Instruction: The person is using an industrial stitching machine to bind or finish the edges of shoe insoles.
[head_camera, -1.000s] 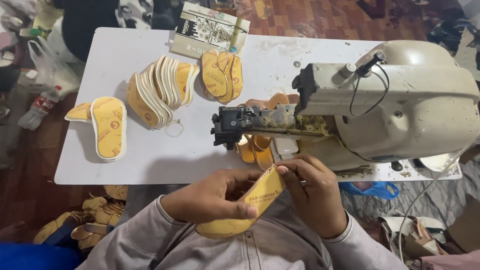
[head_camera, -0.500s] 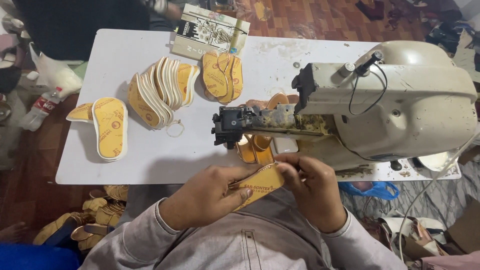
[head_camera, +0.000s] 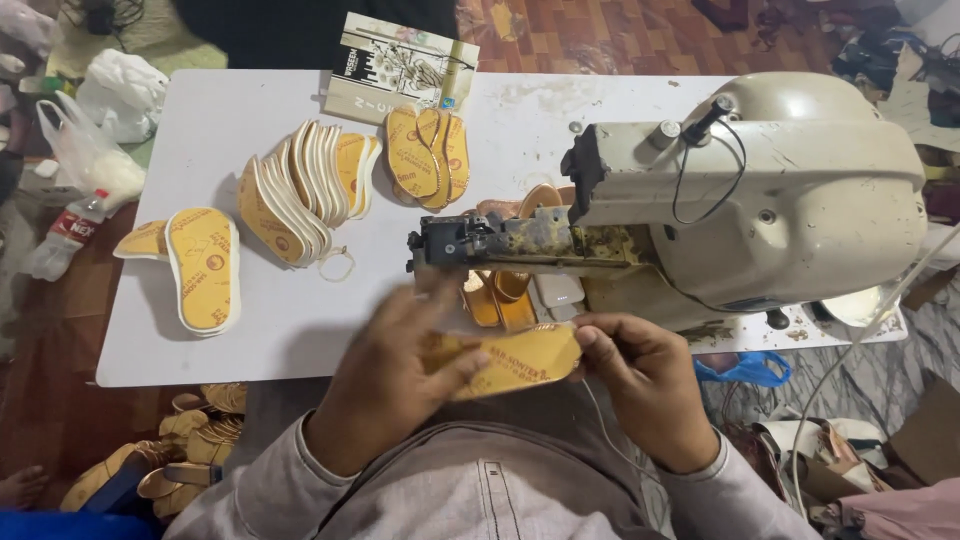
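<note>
Nearest to me, both hands met over my lap, just short of the table's front edge. My left hand (head_camera: 395, 385) was curled with its fingers spread over the near end of a yellow insole (head_camera: 520, 362), thumb across its face, so it had hold of that end. My right hand (head_camera: 640, 385) pinched the other end, fingers closed on the edge; a thin white thread (head_camera: 605, 430) trailed down from that grip. The insole lay flat between the two hands, its long axis running left to right and tilted slightly up toward the right, printed face up. I judged the right hand the nearer one to the sewing machine (head_camera: 760, 200).

Directly beyond the insole, close above it, stood the machine's dark arm (head_camera: 500, 243) with several tan pieces (head_camera: 500, 295) gathered under it. So the work lay straight ahead of the held insole, its long axis roughly parallel to that arm.

Farther off on the white table (head_camera: 250, 100) sat a fanned stack of insoles (head_camera: 295, 195), a single pair (head_camera: 200, 265) to the left, and another small group (head_camera: 428, 155) near a printed card (head_camera: 400, 65).
</note>
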